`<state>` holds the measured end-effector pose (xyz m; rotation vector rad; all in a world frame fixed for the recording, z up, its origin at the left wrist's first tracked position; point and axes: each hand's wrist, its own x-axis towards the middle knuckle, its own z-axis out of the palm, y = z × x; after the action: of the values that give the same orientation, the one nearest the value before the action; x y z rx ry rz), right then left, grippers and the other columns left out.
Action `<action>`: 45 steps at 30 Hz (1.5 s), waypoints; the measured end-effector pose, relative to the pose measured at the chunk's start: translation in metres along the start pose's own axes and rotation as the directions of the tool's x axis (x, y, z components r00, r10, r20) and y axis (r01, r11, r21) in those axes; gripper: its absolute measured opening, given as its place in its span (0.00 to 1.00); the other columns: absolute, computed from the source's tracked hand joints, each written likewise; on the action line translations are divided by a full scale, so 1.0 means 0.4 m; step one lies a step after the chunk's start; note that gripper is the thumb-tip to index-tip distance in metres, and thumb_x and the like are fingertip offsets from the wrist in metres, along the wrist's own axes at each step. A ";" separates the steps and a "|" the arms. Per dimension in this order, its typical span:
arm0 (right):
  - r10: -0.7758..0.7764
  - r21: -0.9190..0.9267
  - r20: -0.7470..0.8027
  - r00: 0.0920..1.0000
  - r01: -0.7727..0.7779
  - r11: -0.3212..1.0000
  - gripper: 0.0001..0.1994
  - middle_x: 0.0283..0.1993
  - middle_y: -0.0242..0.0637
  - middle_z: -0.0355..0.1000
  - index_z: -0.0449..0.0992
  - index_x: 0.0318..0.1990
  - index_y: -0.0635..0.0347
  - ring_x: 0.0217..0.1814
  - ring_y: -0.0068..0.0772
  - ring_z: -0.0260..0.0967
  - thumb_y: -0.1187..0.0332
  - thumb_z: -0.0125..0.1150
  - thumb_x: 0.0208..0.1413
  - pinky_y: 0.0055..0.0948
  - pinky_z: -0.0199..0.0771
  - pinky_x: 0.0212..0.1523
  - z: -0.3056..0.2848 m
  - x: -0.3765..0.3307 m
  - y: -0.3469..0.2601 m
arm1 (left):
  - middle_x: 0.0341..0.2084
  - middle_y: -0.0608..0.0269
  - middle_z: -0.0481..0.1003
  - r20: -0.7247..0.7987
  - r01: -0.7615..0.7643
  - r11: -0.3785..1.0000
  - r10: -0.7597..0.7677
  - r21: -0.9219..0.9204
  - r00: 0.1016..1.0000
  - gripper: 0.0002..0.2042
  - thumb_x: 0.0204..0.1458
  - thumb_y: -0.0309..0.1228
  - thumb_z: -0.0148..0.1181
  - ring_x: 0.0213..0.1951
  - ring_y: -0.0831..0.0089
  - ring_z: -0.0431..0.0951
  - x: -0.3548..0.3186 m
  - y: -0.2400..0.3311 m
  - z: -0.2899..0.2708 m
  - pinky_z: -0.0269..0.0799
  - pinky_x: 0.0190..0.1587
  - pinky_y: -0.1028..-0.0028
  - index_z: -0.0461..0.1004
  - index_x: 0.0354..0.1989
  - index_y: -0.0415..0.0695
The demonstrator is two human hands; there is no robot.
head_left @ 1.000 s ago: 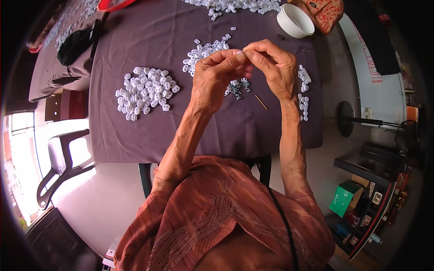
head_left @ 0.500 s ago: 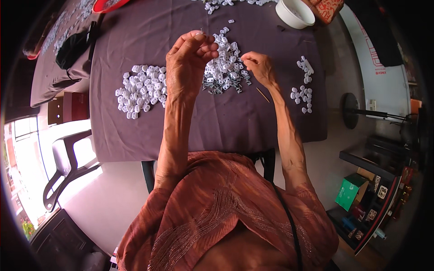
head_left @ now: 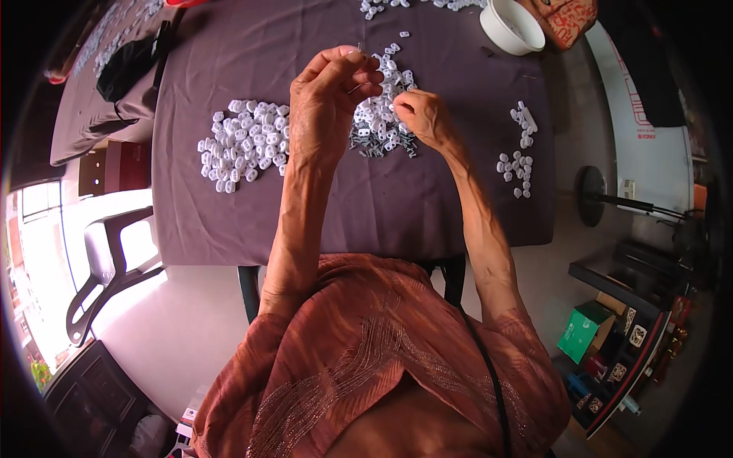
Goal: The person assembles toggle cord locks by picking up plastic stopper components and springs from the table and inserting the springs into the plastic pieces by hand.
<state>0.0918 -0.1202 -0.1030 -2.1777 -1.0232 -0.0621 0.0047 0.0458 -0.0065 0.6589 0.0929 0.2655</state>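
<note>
Head view: the right hand (head_left: 426,117) curls at the pile of white pieces (head_left: 374,114), mid-table; whether it grips one cannot be told. The left hand (head_left: 324,88) pinches a thin part (head_left: 360,46) at its fingertips; a slack pinch may drop it, a hasty reach may scatter the pile. A chair (head_left: 99,256) stands left of the dark cloth (head_left: 382,217); a white bowl (head_left: 502,38) sits far right.

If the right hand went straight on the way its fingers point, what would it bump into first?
The right hand would most likely meet the middle pile of small white pieces first; whether it already touches them is hard to tell from above.
</note>
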 end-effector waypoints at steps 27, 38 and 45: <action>0.331 0.753 -0.035 0.943 -0.193 0.629 0.12 0.33 0.31 0.71 0.71 0.43 0.66 0.35 0.18 0.67 0.76 0.54 0.49 0.19 0.65 0.42 -0.251 0.036 -0.280 | 0.23 0.61 0.73 0.048 0.104 0.986 -0.111 0.128 0.993 0.05 0.49 0.27 0.54 0.29 0.72 0.75 -0.059 -0.031 0.084 0.71 0.33 0.75 0.70 0.31 0.38; 0.286 0.451 -0.175 0.942 -0.182 0.874 0.08 0.31 0.33 0.72 0.71 0.39 0.63 0.33 0.20 0.68 0.73 0.55 0.50 0.18 0.66 0.40 -0.248 0.031 -0.294 | 0.31 0.54 0.74 0.047 0.060 0.989 -0.067 0.133 0.997 0.04 0.50 0.24 0.52 0.35 0.69 0.76 -0.058 -0.045 0.082 0.72 0.40 0.73 0.70 0.31 0.36; 0.242 0.625 -0.264 0.934 -0.026 0.780 0.05 0.32 0.36 0.72 0.70 0.34 0.65 0.37 0.20 0.68 0.74 0.56 0.50 0.19 0.67 0.42 -0.198 0.030 -0.251 | 0.29 0.60 0.73 0.037 0.084 0.996 -0.085 0.026 0.996 0.03 0.48 0.24 0.55 0.33 0.73 0.74 -0.056 -0.068 0.081 0.71 0.41 0.74 0.71 0.28 0.37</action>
<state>0.0503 -0.1189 0.0186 -1.5577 -0.5740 -0.0205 -0.0057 -0.0003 0.0024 0.6828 0.0878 0.1703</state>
